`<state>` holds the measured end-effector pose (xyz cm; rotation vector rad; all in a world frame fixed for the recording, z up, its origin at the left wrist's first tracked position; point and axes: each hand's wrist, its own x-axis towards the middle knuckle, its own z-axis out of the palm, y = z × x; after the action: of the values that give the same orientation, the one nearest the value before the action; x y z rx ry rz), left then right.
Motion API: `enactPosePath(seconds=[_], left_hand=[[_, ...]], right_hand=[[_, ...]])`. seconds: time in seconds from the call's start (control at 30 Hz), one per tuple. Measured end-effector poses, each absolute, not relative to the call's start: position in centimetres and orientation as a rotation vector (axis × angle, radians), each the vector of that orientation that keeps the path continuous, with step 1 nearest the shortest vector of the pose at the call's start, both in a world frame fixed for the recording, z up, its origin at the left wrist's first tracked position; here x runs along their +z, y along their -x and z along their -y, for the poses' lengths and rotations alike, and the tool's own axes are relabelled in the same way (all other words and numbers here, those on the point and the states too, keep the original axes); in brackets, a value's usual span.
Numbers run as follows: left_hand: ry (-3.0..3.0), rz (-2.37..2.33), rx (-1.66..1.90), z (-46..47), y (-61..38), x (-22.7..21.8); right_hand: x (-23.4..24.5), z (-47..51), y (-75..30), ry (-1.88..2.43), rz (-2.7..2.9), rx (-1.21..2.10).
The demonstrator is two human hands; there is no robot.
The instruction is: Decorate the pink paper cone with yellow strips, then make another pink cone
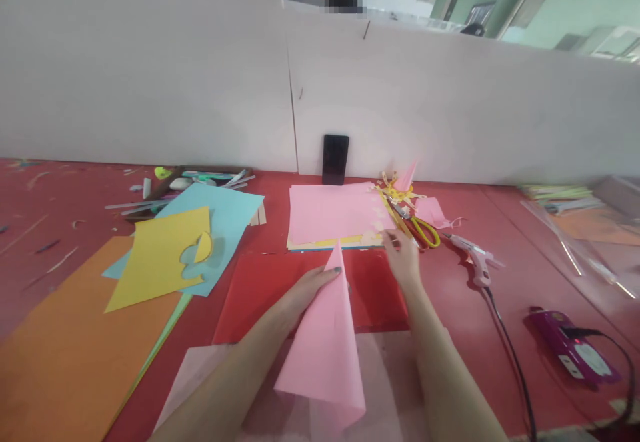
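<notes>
My left hand [305, 292] is closed round a pink paper cone [325, 342], whose tip points away from me over a red sheet [250, 289]. My right hand [403, 259] reaches forward to the near right corner of a stack of pink paper [333, 212]. Its fingers touch the stack's edge close to the yellow-handled scissors [417, 225]; I cannot see whether they hold anything. A small pink cone with yellow trim [403, 185] stands just beyond the scissors.
Yellow [160, 255], light blue [225, 215] and orange [65, 355] sheets lie at the left. A black phone [335, 159] leans on the white partition. A glue gun [475, 255] with its cord and a purple device [570, 349] lie at the right. Pens and scraps sit at the back left.
</notes>
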<state>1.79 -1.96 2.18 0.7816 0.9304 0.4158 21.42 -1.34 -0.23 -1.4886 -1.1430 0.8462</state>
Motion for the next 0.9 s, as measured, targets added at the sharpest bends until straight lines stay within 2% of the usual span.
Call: enactPosePath(seconds=[0.07,0.17,0.37,0.47,0.63,0.8,0.9], left_hand=[[-0.781,-0.956,0.474,1.6,-1.6,2.0],[-0.823,-1.005,0.53,1.1,-1.4,1.8],[-0.876,-1.041,0.581,0.6,-1.1,1.6],[-0.851,-1.047,0.605,0.6,-0.9,1.7],[-0.833,-1.023,0.613,1.1,-0.9,2.4],[-0.847,-1.055,0.655,1.2,-0.9,2.8],[-0.873,-1.019,0.659,1.0,-0.6,2.9]], right_hand=[[-0.4,1.6,-24.1,1.724,1.099,0.275],[-1.1,2.2,-27.4,1.934,0.976,-0.136],[-2.2,3.8,-29.9,2.068,0.935,-0.285],[-2.5,5.3,-31.8,2.195,0.671,-0.423],[-3.3,7.5,-35.0,2.494,0.342,-0.31],[-3.8,7.4,-35.3,2.618,0.421,-0.144],[-3.8,7.3,-35.3,2.52,0.555,-0.162]])
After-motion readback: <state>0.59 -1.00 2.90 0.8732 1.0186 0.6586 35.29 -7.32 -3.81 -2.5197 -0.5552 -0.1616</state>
